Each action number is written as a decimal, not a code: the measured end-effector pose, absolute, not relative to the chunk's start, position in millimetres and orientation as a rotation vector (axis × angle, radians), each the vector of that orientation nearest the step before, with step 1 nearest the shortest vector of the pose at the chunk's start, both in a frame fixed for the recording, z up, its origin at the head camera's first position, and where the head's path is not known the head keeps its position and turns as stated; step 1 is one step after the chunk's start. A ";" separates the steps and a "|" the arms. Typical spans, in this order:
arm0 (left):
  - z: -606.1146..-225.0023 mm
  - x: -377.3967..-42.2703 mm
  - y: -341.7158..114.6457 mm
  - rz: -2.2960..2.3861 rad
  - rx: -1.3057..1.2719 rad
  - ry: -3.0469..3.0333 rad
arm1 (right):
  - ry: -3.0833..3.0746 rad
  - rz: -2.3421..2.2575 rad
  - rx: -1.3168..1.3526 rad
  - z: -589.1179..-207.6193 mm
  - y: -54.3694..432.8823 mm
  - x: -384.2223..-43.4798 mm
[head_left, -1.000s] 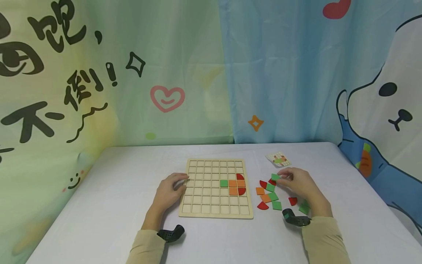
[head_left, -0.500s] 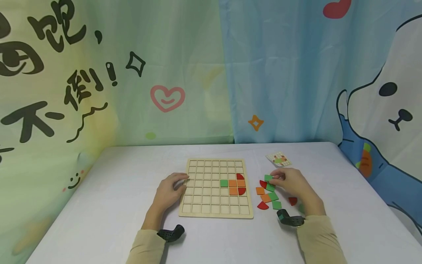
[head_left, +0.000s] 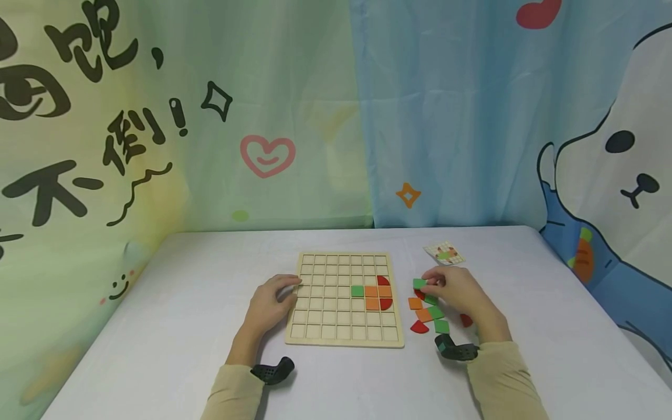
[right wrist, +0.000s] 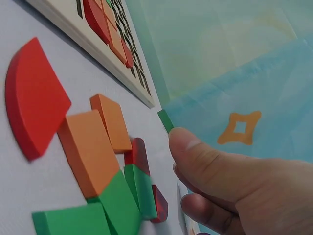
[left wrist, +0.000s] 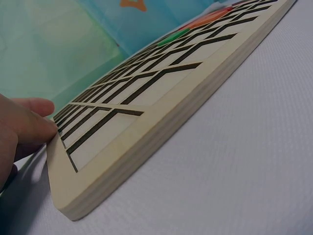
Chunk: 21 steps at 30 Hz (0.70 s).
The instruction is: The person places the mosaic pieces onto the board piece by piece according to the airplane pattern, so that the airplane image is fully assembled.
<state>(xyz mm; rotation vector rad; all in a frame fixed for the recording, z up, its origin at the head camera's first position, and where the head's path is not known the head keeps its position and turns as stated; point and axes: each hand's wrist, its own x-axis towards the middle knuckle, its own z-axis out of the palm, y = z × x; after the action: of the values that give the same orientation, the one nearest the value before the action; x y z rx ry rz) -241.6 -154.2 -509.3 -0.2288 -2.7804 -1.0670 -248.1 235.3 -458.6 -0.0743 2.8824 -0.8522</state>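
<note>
In the head view, my left hand (head_left: 268,304) rests at the left edge of a wooden grid board (head_left: 343,345), fingers touching its rim. The left wrist view shows the fingertips (left wrist: 41,125) on the board's border. One green square (head_left: 357,291), three orange squares (head_left: 371,304) and two red quarter-circle pieces (head_left: 383,280) lie in the board's right half. My right hand (head_left: 464,291), right of the board, pinches a green square tile (right wrist: 166,120) between thumb and fingers. The tile is raised above the loose pieces, partly hidden by the thumb.
Loose green tiles (head_left: 441,326), orange tiles (head_left: 415,303) and red quarter-circles (head_left: 419,327) lie right of the board. Behind them lies a printed pattern card (head_left: 444,253). A white cloth covers the table (head_left: 173,303); a printed curtain (head_left: 315,116) hangs behind.
My right hand has moved left toward the board, carrying the green tile over the loose pieces. The left hand and the board have stayed put.
</note>
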 end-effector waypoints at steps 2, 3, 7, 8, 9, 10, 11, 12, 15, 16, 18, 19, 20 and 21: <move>-509.2 -241.8 -154.1 -1.066 -0.230 -2.781 | 2.879 -0.854 -0.086 -458.2 233.4 -248.3; -509.3 -242.0 -154.2 -1.063 -0.232 -2.782 | 2.877 -0.856 -0.094 -458.0 232.2 -248.4; -509.5 -242.0 -154.6 -1.060 -0.238 -2.780 | 2.869 -0.849 -0.130 -458.4 226.9 -249.6; -509.6 -242.0 -154.7 -1.058 -0.240 -2.780 | 2.867 -0.852 -0.139 -458.6 225.6 -249.9; -509.6 -242.1 -154.7 -1.056 -0.241 -2.781 | 2.867 -0.855 -0.143 -458.6 224.0 -250.2; -509.6 -242.1 -154.7 -1.056 -0.242 -2.781 | 2.868 -0.854 -0.149 -458.6 222.4 -250.5; -509.6 -242.0 -154.8 -1.055 -0.240 -2.782 | 2.871 -0.851 -0.155 -458.6 220.6 -250.7; -509.5 -242.0 -154.7 -1.056 -0.238 -2.782 | 2.874 -0.849 -0.166 -458.8 218.7 -250.9; -509.2 -241.8 -154.4 -1.058 -0.231 -2.782 | 2.877 -0.849 -0.191 -459.4 212.1 -250.8; -509.1 -241.7 -154.2 -1.060 -0.228 -2.782 | 2.869 -0.854 -0.199 -459.7 210.1 -250.5; -509.0 -241.6 -153.9 -1.060 -0.223 -2.783 | 2.852 -0.875 -0.210 -460.7 205.9 -249.6; -509.0 -241.7 -153.8 -1.059 -0.222 -2.784 | 2.845 -0.886 -0.215 -461.0 204.1 -249.0; -508.9 -241.6 -153.7 -1.061 -0.221 -2.782 | 2.840 -0.893 -0.221 -461.6 202.6 -248.6; -508.9 -241.6 -153.7 -1.063 -0.223 -2.780 | 2.841 -0.897 -0.230 -462.2 201.4 -248.2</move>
<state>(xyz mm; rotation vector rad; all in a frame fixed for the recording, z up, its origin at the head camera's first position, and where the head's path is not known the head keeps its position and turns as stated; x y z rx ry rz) -241.6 -153.7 -508.9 -0.2232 -2.7804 -1.0632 -248.2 201.4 -462.2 -0.2299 2.8407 -0.8968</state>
